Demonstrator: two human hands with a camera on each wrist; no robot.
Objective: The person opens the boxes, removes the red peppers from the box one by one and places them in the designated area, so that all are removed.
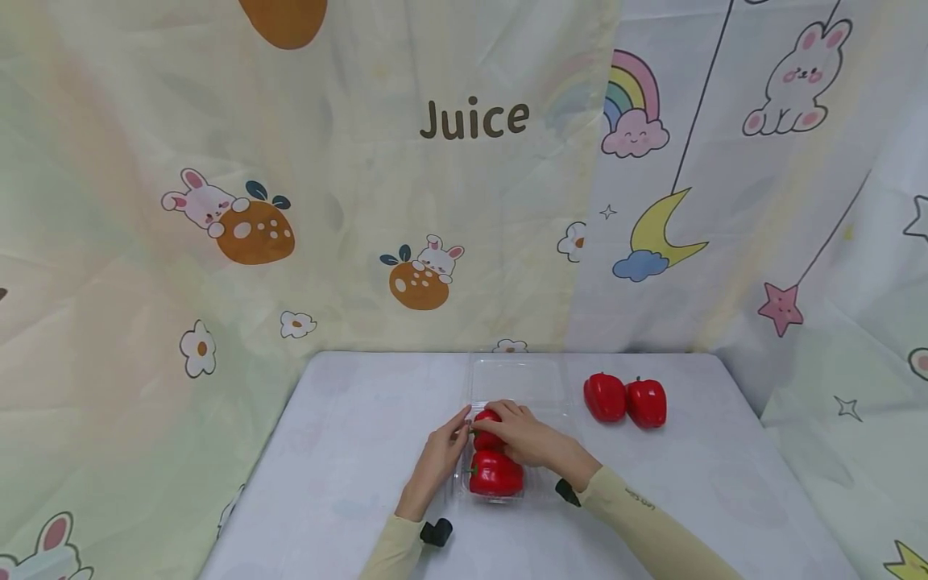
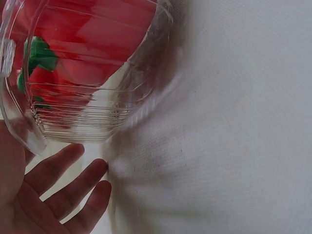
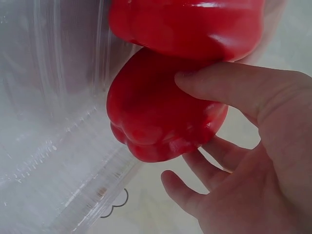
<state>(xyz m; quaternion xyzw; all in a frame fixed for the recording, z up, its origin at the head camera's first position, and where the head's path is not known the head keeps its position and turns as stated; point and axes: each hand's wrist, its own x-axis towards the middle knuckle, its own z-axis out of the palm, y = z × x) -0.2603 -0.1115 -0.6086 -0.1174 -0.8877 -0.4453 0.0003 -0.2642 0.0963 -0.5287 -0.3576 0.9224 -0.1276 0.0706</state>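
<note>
A clear plastic clamshell box (image 1: pixel 516 380) stands on the table with its lid laid back. In its front part lies a red bell pepper (image 1: pixel 496 477) with a green stem. Behind that one, my right hand (image 1: pixel 535 440) grips a second red bell pepper (image 3: pixel 163 109), thumb on one side and fingers on the other. The two peppers touch. At the box's left wall is my left hand (image 1: pixel 437 453), its fingers (image 2: pixel 73 195) fairly straight beside the ribbed plastic. Part of that hand is hidden behind the box in the left wrist view.
Two more red bell peppers, one on the left (image 1: pixel 605 397) and one on the right (image 1: pixel 647 403), sit side by side at the table's back right. The white-covered table (image 1: pixel 362 427) meets a printed cloth backdrop (image 1: pixel 348 161) at its back edge.
</note>
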